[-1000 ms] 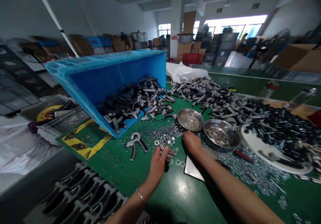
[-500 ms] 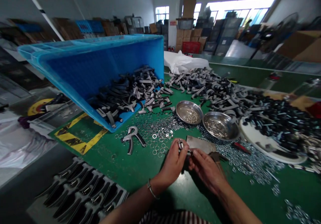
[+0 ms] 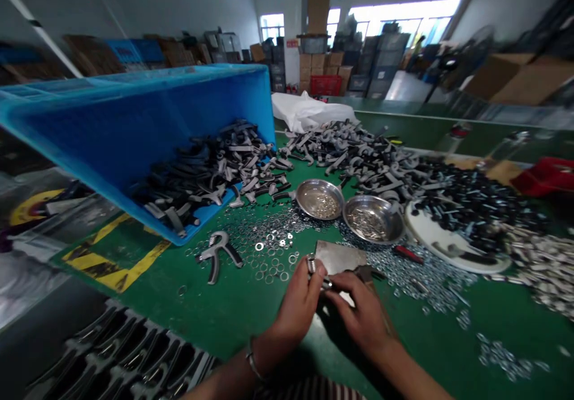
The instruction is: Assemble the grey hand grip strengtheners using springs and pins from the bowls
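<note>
In the middle of the near table edge, my left hand (image 3: pixel 293 307) is closed around a metal coil spring (image 3: pixel 311 262), whose coils stick up past the thumb. A small shiny metal piece (image 3: pixel 327 283) shows between the two hands. My right hand (image 3: pixel 365 316) has its thumb and forefinger bent together at that piece; what they grip is partly hidden. Just beyond my hands lies a flat metal plate (image 3: pixel 338 257). To the left rests a grey and black hand gripper (image 3: pixel 219 253) with two spread handles, among loose metal rings (image 3: pixel 264 265).
A tipped blue crate (image 3: pixel 134 119) at left spills grey and black handles (image 3: pixel 242 155). Two steel bowls (image 3: pixel 301 208) (image 3: pixel 350 228) hold small metal parts. Nuts (image 3: pixel 426 283), a red-handled tool (image 3: pixel 409 254) and a white tray (image 3: pixel 424 232) lie right. Assembled grippers (image 3: pixel 130 352) are lower left.
The view has swung right, so the table things sit farther left. My right hand has drawn back slightly, and its fingers have shifted on the small metal piece. My left hand still holds the spring.
</note>
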{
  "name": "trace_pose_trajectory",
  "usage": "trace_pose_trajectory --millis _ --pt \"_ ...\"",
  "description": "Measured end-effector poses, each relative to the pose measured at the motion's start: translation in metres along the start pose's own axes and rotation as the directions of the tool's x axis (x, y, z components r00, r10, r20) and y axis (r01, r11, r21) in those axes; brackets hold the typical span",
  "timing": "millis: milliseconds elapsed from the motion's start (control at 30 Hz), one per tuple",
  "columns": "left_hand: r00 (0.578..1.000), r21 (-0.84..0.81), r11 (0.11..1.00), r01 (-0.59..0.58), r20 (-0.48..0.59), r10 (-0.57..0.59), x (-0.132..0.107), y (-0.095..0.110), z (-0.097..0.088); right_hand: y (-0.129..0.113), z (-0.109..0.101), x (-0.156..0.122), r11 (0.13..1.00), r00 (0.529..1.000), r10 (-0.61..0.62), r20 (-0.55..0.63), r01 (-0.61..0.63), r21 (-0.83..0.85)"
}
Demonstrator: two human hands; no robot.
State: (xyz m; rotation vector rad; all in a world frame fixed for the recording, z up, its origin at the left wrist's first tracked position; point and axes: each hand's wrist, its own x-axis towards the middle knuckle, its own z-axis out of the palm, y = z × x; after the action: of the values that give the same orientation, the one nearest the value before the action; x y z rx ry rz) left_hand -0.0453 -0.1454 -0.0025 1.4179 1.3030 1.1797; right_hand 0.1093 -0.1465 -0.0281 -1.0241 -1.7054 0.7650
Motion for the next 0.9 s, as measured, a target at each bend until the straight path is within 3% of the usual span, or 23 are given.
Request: trace_pose_trajectory --millis 67,133,233,333,367,467,533,600,667,767,900 --pt "0.999 -0.031 0.999 0.018 0.037 -0.017 -0.004 0.003 -0.001 -0.001 -0.002 -0.004 0.967 0.975 -0.218 0.031 0.221 -0.126" --pt "0.997 -0.028 0.999 0.044 0.064 -0.042 -0.005 0.0 -0.001 0.001 -0.001 -0.008 0.932 0.957 -0.284 0.063 0.291 -0.217" --pt "0.993 -0.003 0.996 0.091 0.075 -0.09 -0.003 -0.007 0.001 0.007 -0.008 -0.016 0.888 0.96 -0.196 0.199 0.26 -0.38" --pt "0.989 -0.01 0.994 0.107 0.103 -0.106 0.003 -0.012 0.003 0.024 -0.048 -0.016 0.836 0.929 0.006 0.369 0.198 -0.512" --pt "0.989 -0.01 0.995 0.102 0.112 -0.1 0.006 -0.013 0.004 0.033 -0.07 -0.011 0.818 0.932 0.081 0.352 0.14 -0.558" --pt "0.992 0.004 0.997 0.08 0.096 -0.08 0.016 -0.014 0.005 0.072 -0.148 0.021 0.723 0.976 0.212 0.055 -0.119 -0.68" --pt "0.993 0.008 0.996 0.09 0.076 -0.09 0.019 -0.014 0.01 0.102 -0.195 0.054 0.645 0.955 0.27 -0.122 -0.273 -0.714" --pt "0.986 -0.006 0.992 0.124 0.11 -0.123 0.018 -0.013 0.02 0.128 -0.224 0.089 0.592 0.921 0.315 -0.23 -0.38 -0.71" --pt "0.973 -0.006 0.989 0.151 0.175 -0.147 0.013 -0.013 0.031 0.149 -0.234 0.12 0.561 0.886 0.353 -0.302 -0.459 -0.689" --pt "0.969 0.03 0.989 0.143 0.2 -0.146 0.004 -0.015 0.045 0.166 -0.228 0.153 0.54 0.835 0.4 -0.379 -0.548 -0.639" --pt "0.974 0.09 0.984 0.156 0.154 -0.169 0.003 -0.018 0.042 0.161 -0.226 0.169 0.573 0.802 0.425 -0.42 -0.597 -0.561"
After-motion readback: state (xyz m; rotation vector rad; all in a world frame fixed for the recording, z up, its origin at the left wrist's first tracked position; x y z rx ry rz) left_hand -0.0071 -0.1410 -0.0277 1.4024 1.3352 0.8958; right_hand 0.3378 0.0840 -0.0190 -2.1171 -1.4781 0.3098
